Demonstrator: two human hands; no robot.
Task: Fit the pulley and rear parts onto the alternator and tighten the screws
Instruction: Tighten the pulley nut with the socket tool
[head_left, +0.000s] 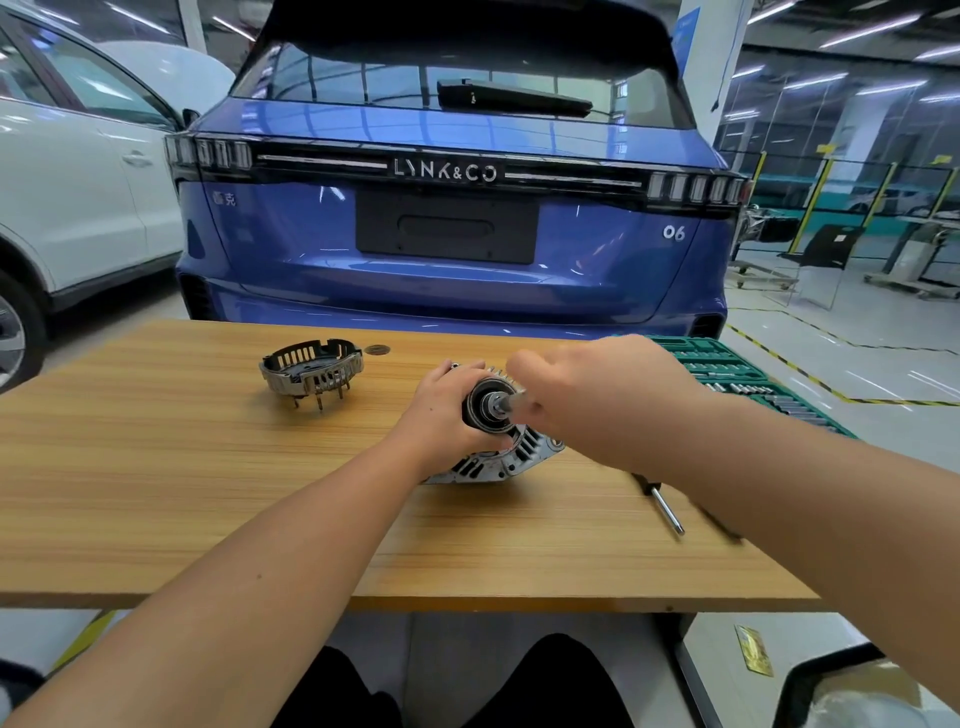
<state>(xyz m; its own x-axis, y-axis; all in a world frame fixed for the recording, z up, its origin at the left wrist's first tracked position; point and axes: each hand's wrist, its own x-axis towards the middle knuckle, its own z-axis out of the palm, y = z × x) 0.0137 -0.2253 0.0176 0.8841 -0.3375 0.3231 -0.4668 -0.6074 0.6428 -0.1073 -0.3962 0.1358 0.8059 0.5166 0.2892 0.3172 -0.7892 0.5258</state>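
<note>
Ribbed cast-aluminium alternator (496, 457) with black grooved pulley (489, 406) mid wood-grain worktop (208, 493) | left hand (447, 410) grips pulley | right hand (587, 395) curled around blurred steel tool at shaft | slotted metal rear cover (310, 370) well left | chrome-shafted tool (666, 506) right | green socket case (737, 379) beyond | blue car (447, 234) behind.

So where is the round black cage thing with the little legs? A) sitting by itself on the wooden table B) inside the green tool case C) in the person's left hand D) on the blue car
A, the rear cover stands alone on the table, off to the left of the left hand, which grips the alternator instead.
</note>
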